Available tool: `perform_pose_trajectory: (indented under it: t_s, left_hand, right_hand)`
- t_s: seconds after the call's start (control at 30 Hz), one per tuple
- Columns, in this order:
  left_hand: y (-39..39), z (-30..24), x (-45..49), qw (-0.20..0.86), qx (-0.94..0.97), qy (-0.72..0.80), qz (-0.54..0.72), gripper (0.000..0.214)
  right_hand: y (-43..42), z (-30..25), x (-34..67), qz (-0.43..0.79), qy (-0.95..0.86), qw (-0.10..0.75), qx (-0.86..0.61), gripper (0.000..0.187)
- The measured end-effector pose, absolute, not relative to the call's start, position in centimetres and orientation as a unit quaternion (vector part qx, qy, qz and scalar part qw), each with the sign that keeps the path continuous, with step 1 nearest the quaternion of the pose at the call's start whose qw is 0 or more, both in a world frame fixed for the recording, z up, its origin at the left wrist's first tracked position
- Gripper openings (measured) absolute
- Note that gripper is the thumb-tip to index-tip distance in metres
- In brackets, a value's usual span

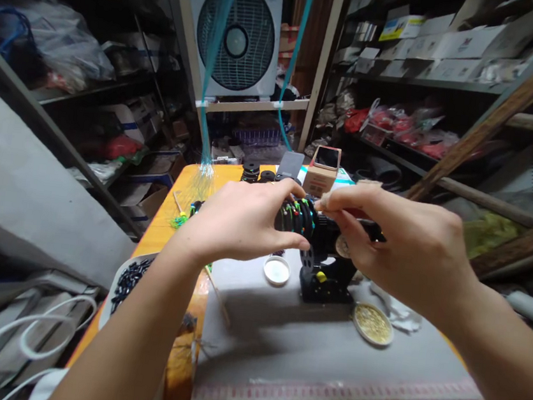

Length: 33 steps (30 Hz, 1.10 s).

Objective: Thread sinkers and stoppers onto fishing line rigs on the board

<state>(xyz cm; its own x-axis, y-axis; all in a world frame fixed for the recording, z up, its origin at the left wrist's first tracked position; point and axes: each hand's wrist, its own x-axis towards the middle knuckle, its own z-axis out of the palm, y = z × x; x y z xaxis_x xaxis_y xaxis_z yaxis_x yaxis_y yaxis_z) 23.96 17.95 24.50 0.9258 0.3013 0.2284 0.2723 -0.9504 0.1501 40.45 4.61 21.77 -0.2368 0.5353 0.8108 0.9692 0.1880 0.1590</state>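
Note:
My left hand curls around a row of black discs with green, red and blue bits along their edges. Its thumb lies under the row and its fingers reach over the top. The discs sit at the left end of a small black machine with a flat base and a yellow part. Just right of the discs, my right hand pinches thumb and forefinger together over the top of the machine. What is between those fingertips is too small to make out, and the palm hides part of the machine.
A white lid and a dish of gold bits lie on the grey mat. A tray of black pieces stands left. Behind are black spools, a cardboard box, hanging teal strands and a fan.

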Motion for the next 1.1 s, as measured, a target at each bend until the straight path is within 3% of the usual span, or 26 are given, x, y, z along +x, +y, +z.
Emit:
perform_pose_trajectory:
  t_s: [0.97, 1.1]
  left_hand:
    - [18.1, 24.3, 24.0, 0.062, 0.981, 0.12, 0.139, 0.049]
    - [18.1, 24.3, 24.0, 0.065, 0.981, 0.122, 0.138, 0.05]
  right_hand:
    - [4.3, 20.8, 41.2, -0.351, -0.795, 0.229, -0.439, 0.021]
    - [3.9, 19.8, 41.3, -0.359, -0.769, 0.269, -0.455, 0.029]
